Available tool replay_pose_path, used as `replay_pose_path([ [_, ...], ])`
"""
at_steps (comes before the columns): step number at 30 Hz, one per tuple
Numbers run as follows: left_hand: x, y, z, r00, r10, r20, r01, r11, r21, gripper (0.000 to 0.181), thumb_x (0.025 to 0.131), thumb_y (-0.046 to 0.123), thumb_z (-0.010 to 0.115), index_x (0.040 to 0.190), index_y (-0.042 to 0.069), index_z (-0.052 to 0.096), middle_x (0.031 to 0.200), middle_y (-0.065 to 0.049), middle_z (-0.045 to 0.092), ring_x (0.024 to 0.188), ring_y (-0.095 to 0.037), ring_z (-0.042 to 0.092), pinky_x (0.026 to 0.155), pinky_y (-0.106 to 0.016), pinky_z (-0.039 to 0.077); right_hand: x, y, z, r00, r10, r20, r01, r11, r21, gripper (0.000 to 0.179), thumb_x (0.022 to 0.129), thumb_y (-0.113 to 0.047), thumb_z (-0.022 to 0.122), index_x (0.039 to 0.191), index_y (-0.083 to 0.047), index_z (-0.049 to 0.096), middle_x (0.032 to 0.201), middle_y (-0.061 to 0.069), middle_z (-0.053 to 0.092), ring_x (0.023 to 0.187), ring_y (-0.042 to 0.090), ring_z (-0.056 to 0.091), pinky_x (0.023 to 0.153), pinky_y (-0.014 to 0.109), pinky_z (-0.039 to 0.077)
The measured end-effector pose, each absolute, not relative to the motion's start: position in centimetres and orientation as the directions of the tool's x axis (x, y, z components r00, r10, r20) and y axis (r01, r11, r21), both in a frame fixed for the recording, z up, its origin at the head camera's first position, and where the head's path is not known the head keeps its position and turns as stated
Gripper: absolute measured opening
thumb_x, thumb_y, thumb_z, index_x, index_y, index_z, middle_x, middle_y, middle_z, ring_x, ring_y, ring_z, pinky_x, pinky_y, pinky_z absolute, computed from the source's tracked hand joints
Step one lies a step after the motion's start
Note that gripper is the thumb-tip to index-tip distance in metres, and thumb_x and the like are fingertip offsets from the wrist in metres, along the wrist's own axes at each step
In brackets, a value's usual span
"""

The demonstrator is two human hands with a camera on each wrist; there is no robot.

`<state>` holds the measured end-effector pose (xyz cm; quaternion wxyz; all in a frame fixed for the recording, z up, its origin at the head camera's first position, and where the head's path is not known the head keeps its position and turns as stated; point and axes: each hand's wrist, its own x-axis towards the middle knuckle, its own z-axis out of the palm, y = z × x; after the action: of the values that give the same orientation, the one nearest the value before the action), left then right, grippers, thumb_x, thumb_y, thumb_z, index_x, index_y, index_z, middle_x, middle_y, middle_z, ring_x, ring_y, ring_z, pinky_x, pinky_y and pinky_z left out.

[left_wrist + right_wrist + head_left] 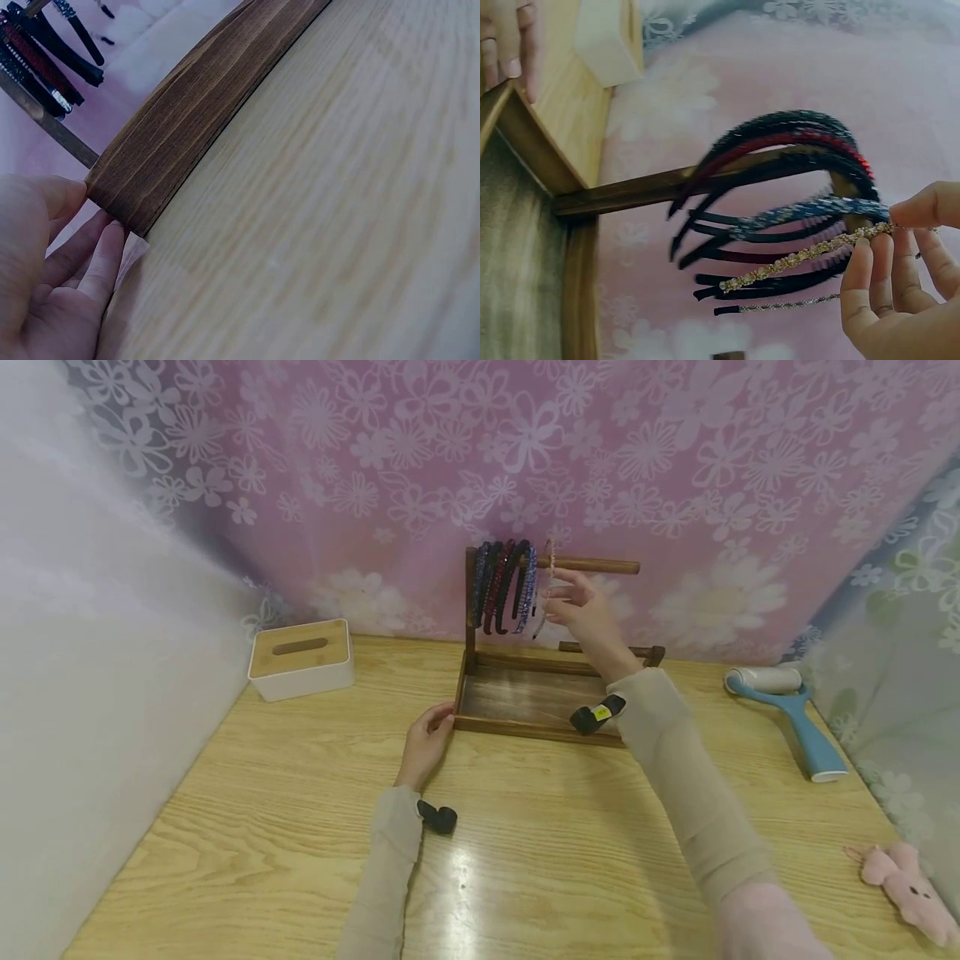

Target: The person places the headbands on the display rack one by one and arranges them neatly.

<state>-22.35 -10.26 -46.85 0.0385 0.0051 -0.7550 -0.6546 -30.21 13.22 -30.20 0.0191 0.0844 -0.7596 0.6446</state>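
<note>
A dark wooden rack (471, 643) has a shallow tray base and an upper rod (600, 564). Several headbands (498, 585), in black, dark red and sparkling blue, hang from the rod near its left post. My right hand (588, 614) pinches a thin gold beaded headband (795, 259) between thumb and fingers; it hangs at the rod, just right of the blue headband (810, 214). At the tray's front left corner, my left hand (64, 262) holds the wood, thumb at the top edge and fingers round the side.
A white tissue box (300, 664) with a wooden lid stands back left. On the right lie a blue-handled lint roller (798, 714) and a pink plush toy (911, 893). A shorter lower rod (607, 649) sits at the rack's right. Flowered cloth (420, 468) backs the wooden table (262, 827).
</note>
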Motion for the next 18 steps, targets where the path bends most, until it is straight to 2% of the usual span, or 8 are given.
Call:
replay_pose_path([
  [5, -22.4, -10.2, -46.9, -0.997, -0.058, 0.05, 0.042, 0.141, 0.989, 0.032, 0.1, 0.008, 0.054, 0.129, -0.003, 0.06, 0.131, -0.02, 0.061, 0.118, -0.033, 0.059, 0.102, -0.043, 0.046, -30.5, 12.6, -31.5, -0.99, -0.094, 0.105, -0.122, 0.204, -0.971, 0.051, 0.095, -0.006, 0.056, 0.145, -0.013, 0.046, 0.114, 0.006, 0.059, 0.106, 0.019, 0.059, 0.081, 0.02, 0.051],
  [10, -22.4, -10.2, -46.9, -0.997, -0.054, 0.049, 0.041, 0.139, 0.989, 0.032, 0.1, 0.008, 0.054, 0.129, -0.003, 0.06, 0.131, -0.02, 0.061, 0.119, -0.033, 0.059, 0.102, -0.043, 0.046, -30.5, 12.2, -32.3, -0.993, -0.094, 0.077, -0.095, 0.2, -0.975, 0.05, 0.095, -0.005, 0.056, 0.144, -0.008, 0.045, 0.114, 0.004, 0.058, 0.104, 0.021, 0.058, 0.077, 0.017, 0.051],
  [18, -22.4, -10.2, -46.7, -0.997, -0.055, 0.047, 0.038, 0.155, 0.987, 0.032, 0.1, 0.008, 0.053, 0.13, -0.002, 0.059, 0.131, -0.02, 0.061, 0.118, -0.033, 0.059, 0.102, -0.044, 0.046, -30.0, 12.4, -33.4, -0.991, -0.117, 0.069, -0.09, 0.182, -0.979, 0.052, 0.094, 0.001, 0.053, 0.145, -0.003, 0.043, 0.139, 0.02, 0.05, 0.09, 0.007, 0.056, 0.075, 0.016, 0.051],
])
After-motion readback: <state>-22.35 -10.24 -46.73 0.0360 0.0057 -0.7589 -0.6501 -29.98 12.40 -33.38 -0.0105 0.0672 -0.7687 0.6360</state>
